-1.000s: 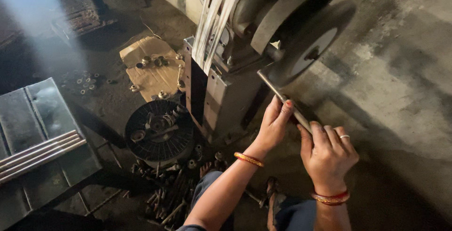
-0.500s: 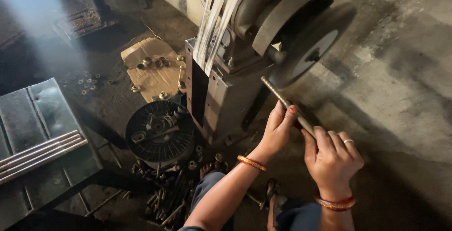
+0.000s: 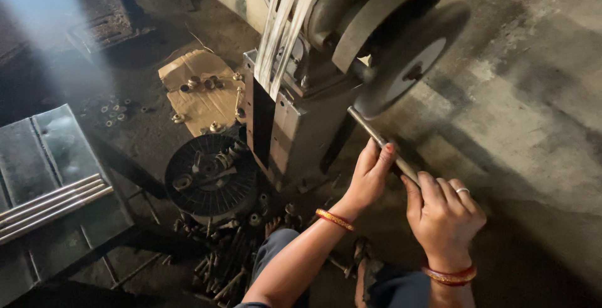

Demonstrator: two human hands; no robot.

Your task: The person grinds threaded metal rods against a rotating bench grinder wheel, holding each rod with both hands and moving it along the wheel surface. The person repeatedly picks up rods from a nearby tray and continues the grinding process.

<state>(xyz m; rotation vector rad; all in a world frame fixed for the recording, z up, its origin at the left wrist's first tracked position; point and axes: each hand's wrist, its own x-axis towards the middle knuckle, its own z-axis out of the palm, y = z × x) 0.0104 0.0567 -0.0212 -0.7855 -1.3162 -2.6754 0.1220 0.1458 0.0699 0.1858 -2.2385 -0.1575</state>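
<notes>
I am watching a thin metal rod [image 3: 384, 143] lying at a slant between the two hands, its upper tip touching the lower rim of the grinding wheel [image 3: 411, 60], its lower end hidden inside my right fist; the left hand [image 3: 370, 173] is curling around the rod's middle from the left, fingers pressed together over it and the red-painted thumbnail lying along the top; the right hand [image 3: 442, 217] is closing around the rod's lower end, fingers folded tight, a ring showing on one finger; both wrists are wearing orange bangles, the left one [image 3: 334, 219] and the right one [image 3: 449, 276]; the wheel is sitting on the end of a grey grinder body [image 3: 295, 120], with a curved guard [image 3: 376, 19] arching over it and pale drive belts [image 3: 282, 26] running down the housing; just left of the machine's base a dark ribbed round part [image 3: 212, 179] is lying on the floor, with loose bolts and rods [image 3: 229, 264] heaped below it near my knee; farther left a piece of cardboard [image 3: 197, 88] is carrying small nuts and fittings; at the far left a grey metal bench [image 3: 56, 182] is holding several long bars [image 3: 50, 204] laid side by side; the concrete floor [image 3: 533, 107] is spreading out stained to the right.
</notes>
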